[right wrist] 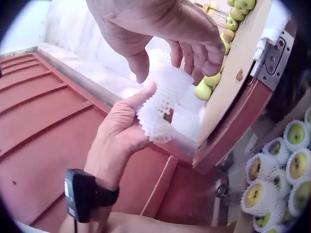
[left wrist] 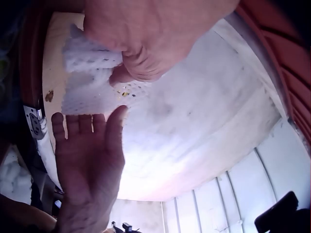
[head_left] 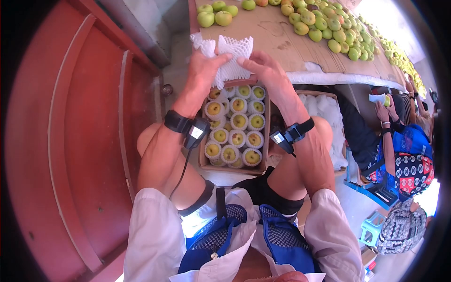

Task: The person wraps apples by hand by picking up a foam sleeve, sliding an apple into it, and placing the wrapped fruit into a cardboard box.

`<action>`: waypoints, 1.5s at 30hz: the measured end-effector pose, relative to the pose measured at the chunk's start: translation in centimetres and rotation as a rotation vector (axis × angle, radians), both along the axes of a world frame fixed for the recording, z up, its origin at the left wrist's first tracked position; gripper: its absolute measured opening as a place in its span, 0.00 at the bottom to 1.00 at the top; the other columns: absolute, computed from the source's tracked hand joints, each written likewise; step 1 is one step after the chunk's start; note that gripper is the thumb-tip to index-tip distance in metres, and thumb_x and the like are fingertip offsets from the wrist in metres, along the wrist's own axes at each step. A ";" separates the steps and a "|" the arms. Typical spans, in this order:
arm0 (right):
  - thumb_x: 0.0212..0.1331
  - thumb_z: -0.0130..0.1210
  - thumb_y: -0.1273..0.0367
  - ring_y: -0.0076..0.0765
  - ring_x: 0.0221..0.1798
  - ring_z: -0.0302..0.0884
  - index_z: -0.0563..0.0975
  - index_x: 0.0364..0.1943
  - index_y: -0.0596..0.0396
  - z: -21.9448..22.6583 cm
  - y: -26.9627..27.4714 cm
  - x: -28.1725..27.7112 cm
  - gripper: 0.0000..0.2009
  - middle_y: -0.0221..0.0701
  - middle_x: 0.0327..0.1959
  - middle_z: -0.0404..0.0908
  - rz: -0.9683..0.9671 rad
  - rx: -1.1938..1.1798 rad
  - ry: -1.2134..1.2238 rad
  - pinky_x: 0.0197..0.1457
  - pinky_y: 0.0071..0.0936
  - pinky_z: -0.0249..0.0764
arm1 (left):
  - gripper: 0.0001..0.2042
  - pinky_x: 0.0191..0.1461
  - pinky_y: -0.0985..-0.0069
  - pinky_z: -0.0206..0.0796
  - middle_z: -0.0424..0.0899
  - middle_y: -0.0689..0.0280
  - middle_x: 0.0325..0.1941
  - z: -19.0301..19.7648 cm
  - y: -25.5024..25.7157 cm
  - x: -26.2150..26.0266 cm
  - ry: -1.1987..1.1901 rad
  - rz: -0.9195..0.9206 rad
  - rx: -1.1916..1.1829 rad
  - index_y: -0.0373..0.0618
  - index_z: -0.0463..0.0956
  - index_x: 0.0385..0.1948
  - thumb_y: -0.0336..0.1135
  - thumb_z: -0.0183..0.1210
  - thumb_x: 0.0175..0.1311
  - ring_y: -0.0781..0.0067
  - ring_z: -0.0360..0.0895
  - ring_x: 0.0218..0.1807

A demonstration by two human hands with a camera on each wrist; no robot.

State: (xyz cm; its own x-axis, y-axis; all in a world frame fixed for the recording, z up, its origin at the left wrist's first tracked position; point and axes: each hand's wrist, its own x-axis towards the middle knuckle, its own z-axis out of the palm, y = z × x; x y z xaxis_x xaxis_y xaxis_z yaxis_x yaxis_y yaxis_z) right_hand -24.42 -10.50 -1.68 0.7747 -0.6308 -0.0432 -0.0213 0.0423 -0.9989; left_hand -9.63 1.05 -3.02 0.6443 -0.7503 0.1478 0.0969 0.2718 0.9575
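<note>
My left hand [head_left: 203, 70] holds a white foam fruit net [head_left: 236, 49] above the near edge of the table, thumb laid across it. Part of the foam bunches up beyond the left fingers, and the rest spreads toward my right hand [head_left: 268, 70]. In the left wrist view the right fingers are straight, with their tips right at the edge of the foam and the thumb apart. Below both hands stands a cardboard box [head_left: 267, 127] of apples [head_left: 239, 121], each in a white foam net. The right wrist view shows the foam net [right wrist: 163, 104] between the two hands.
Loose green apples [head_left: 340, 30] lie heaped on the cardboard-covered table [head_left: 268, 35]. A second box [head_left: 324, 94] with white wrapping is right of the apple box. A red door [head_left: 94, 117] stands close on the left. Another person [head_left: 390, 122] works at the right.
</note>
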 end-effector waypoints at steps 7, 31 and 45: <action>0.61 0.65 0.65 0.28 0.37 0.78 0.78 0.45 0.63 -1.3 -0.9 0.8 0.15 0.32 0.39 0.82 -0.174 0.113 -0.183 0.41 0.27 0.74 | 0.13 0.42 0.78 0.70 0.78 0.71 0.36 0.1 -0.5 -1.5 -0.316 0.115 0.026 0.39 0.74 0.39 0.29 0.70 0.58 0.80 0.74 0.38; 0.57 0.62 0.67 0.56 0.52 0.81 0.76 0.54 0.55 -0.4 2.1 0.2 0.21 0.45 0.55 0.76 -0.222 -0.913 0.102 0.54 0.45 0.77 | 0.12 0.43 0.76 0.74 0.83 0.68 0.44 0.2 -0.4 -1.0 0.044 0.020 -0.043 0.40 0.78 0.48 0.35 0.64 0.68 0.77 0.80 0.42; 0.58 0.59 0.74 0.57 0.51 0.80 0.77 0.53 0.57 -1.0 1.8 0.8 0.16 0.44 0.50 0.80 -0.280 -0.781 -0.007 0.54 0.43 0.77 | 0.23 0.50 0.70 0.79 0.82 0.62 0.54 -0.1 -0.6 -1.0 0.236 -0.156 -0.001 0.42 0.74 0.61 0.46 0.62 0.73 0.71 0.81 0.51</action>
State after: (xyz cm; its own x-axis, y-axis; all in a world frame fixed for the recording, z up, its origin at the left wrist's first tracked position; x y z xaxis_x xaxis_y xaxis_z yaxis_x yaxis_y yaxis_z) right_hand -23.66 -8.66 -2.63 0.5832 -0.6466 0.4916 -0.1067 -0.6610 -0.7428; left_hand -10.61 0.44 -3.15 0.5375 -0.8432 0.0077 0.3583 0.2366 0.9031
